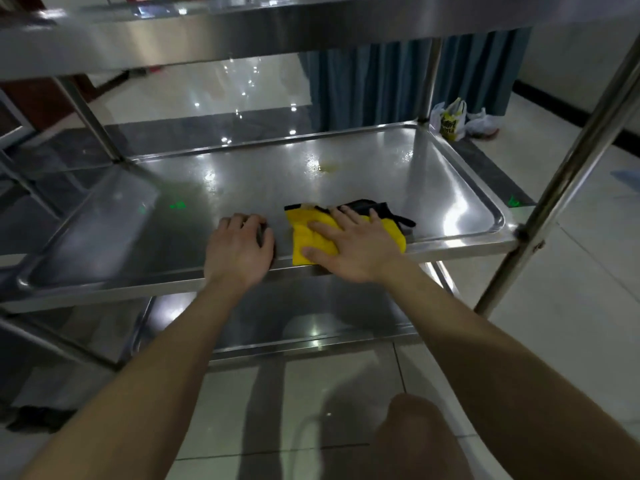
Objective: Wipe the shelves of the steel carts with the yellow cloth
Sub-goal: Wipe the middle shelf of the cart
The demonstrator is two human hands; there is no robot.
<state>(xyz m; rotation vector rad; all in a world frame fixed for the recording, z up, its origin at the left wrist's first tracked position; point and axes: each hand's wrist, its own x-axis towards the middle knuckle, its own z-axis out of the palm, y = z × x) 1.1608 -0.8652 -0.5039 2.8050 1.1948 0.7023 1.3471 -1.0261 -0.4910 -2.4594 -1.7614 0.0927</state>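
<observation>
Head view: looking down through a steel cart, both forearms reach in over its middle tier.
Right hand (356, 245): laid flat with the fingers spread and straight, palm pressing down on the yellow cloth (303, 239). Nothing is pinched. The flat palm probably spreads pressure across the whole pad.
Yellow cloth: folded into a thick pad and lying on the middle shelf (263, 174), near its front rim and right of centre. A black strip (367, 206) shows past the fingertips. Whether it is the cloth's trim or a separate piece cannot be told.
Left hand (239, 249): holds nothing. Its fingers are loosely bent, with the tips resting on the steel just left of the cloth. It looks like a brace for leaning in under the tier above.
Middle shelf: a shallow tray with a raised lip, which would keep the cloth from sliding off. A yellowish smear (327, 167) sits toward the back, well apart from the cloth, so that area likely needs a pass.
Top shelf (207, 36): close overhead, which probably explains the low, crouched reach.
Bottom shelf (304, 317): directly beneath, with nothing on the part that shows.
Corner post (568, 168): rises at the right front.
Knee (419, 434): bent, low in the frame.
Beyond the cart: a blue curtain (374, 84) and plastic bags (453, 119) on the tiled floor.
</observation>
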